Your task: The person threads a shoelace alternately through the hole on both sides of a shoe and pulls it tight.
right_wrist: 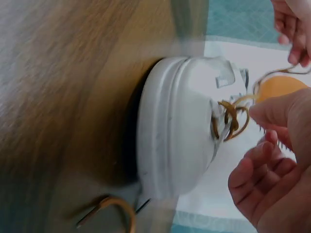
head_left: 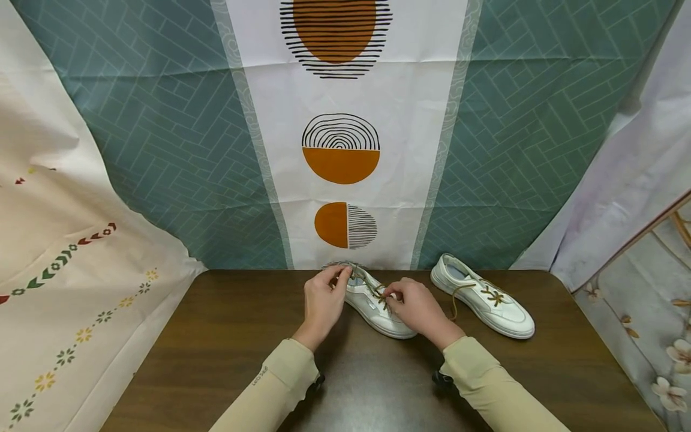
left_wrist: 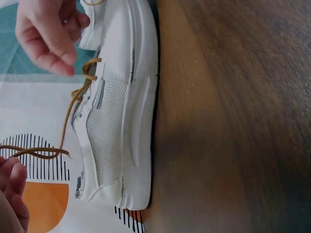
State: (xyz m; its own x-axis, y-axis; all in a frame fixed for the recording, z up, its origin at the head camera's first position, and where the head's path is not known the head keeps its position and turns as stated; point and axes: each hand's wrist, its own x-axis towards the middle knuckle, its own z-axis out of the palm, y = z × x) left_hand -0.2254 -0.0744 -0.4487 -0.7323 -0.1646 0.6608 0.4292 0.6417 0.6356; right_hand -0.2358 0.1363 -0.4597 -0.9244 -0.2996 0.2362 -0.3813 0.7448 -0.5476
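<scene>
A white sneaker (head_left: pixel 372 306) with brown laces stands on the table, toe turned toward the near right. My left hand (head_left: pixel 324 297) pinches the brown shoelace (left_wrist: pixel 36 151) between thumb and fingertips, raised above the heel opening. From there the lace runs down to the eyelets, with a slack loop along it. At the lacing over the sneaker's front, my right hand (head_left: pixel 415 306) pinches a lace with thumb and index finger. In the right wrist view its thumb overlaps the loops of the crossed lace (right_wrist: pixel 232 116), and its other fingers are loosely bent.
The matching white sneaker (head_left: pixel 483 300) stands to the right, its brown lace trailing over the side onto the table. Both shoes sit near the back edge of the dark wooden table (head_left: pixel 243 354). A patterned curtain (head_left: pixel 345 90) hangs right behind that edge.
</scene>
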